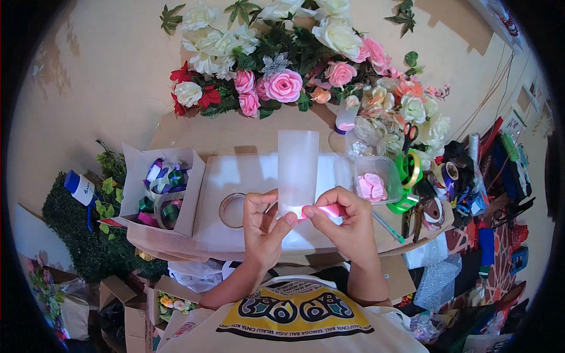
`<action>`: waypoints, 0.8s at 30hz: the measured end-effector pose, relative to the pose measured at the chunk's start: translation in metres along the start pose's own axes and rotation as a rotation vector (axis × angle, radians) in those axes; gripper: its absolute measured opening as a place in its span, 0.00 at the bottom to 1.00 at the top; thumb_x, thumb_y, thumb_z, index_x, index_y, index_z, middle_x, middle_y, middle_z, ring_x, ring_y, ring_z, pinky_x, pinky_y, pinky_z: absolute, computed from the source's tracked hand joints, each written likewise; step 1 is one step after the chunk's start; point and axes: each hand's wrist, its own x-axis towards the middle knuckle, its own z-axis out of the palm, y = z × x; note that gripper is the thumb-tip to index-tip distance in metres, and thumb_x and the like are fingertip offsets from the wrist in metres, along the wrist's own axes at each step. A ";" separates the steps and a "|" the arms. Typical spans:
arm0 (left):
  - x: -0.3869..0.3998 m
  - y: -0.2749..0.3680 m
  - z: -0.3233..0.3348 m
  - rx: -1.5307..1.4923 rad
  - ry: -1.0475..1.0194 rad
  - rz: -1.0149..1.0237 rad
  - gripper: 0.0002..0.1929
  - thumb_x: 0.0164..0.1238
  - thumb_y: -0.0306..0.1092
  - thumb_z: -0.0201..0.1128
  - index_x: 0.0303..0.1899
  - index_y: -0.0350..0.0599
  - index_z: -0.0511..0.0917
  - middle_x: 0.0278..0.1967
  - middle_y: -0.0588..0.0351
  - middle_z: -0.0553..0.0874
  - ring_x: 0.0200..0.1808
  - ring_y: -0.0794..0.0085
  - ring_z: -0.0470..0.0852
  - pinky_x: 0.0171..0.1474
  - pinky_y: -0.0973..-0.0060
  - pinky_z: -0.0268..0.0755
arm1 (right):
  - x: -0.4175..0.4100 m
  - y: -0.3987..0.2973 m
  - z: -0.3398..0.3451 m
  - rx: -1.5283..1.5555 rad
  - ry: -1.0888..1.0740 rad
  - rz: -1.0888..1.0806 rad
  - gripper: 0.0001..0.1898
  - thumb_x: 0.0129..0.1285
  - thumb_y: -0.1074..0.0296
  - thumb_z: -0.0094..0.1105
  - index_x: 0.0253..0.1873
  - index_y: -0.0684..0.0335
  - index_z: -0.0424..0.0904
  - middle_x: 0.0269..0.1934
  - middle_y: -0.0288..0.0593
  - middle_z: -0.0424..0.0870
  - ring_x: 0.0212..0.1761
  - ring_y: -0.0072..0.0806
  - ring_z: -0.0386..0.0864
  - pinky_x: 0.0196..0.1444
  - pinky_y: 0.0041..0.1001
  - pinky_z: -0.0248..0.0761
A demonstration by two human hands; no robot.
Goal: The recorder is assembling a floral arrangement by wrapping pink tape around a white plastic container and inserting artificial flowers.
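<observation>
A frosted, translucent cylinder (298,167) stands upright in front of me, its lower end between my hands. My left hand (267,225) grips that lower end from the left, thumb pressed to the front. With thumb and forefinger, my right hand (344,218) pinches a shiny pink ribbon (329,211) against the cylinder's lower right side. The ribbon's outer part runs right behind my right fingers. Whether it passes around the back is hidden. Just left of my left hand lies a roll of tape (232,211) on a white board (216,176).
Ribbon rolls fill a white box (198,194) on the left. To the right are a clear tub (388,176) of pink tags, a green tape dispenser (402,172), scissors (409,132) and a pen (388,226). Artificial flowers (283,86) line the table's back.
</observation>
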 end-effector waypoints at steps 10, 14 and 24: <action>0.000 -0.004 -0.003 -0.032 0.028 -0.034 0.19 0.58 0.19 0.63 0.45 0.45 0.63 0.52 0.48 0.75 0.55 0.67 0.74 0.59 0.68 0.66 | 0.001 0.000 0.000 -0.174 0.028 -0.008 0.11 0.49 0.71 0.71 0.28 0.64 0.75 0.23 0.33 0.74 0.25 0.17 0.67 0.27 0.18 0.60; 0.000 0.000 0.003 -0.004 -0.005 -0.014 0.19 0.58 0.18 0.62 0.44 0.46 0.63 0.52 0.48 0.75 0.55 0.68 0.74 0.57 0.70 0.69 | 0.002 0.005 0.000 -0.219 -0.005 -0.078 0.11 0.51 0.73 0.71 0.28 0.63 0.74 0.22 0.29 0.72 0.25 0.12 0.64 0.27 0.15 0.58; 0.006 0.004 -0.006 -0.214 0.080 -0.208 0.14 0.60 0.18 0.58 0.43 0.45 0.64 0.49 0.49 0.77 0.49 0.68 0.80 0.53 0.67 0.75 | 0.004 0.001 -0.012 -0.041 -0.097 0.024 0.09 0.56 0.69 0.67 0.29 0.67 0.76 0.19 0.35 0.71 0.21 0.16 0.64 0.24 0.19 0.56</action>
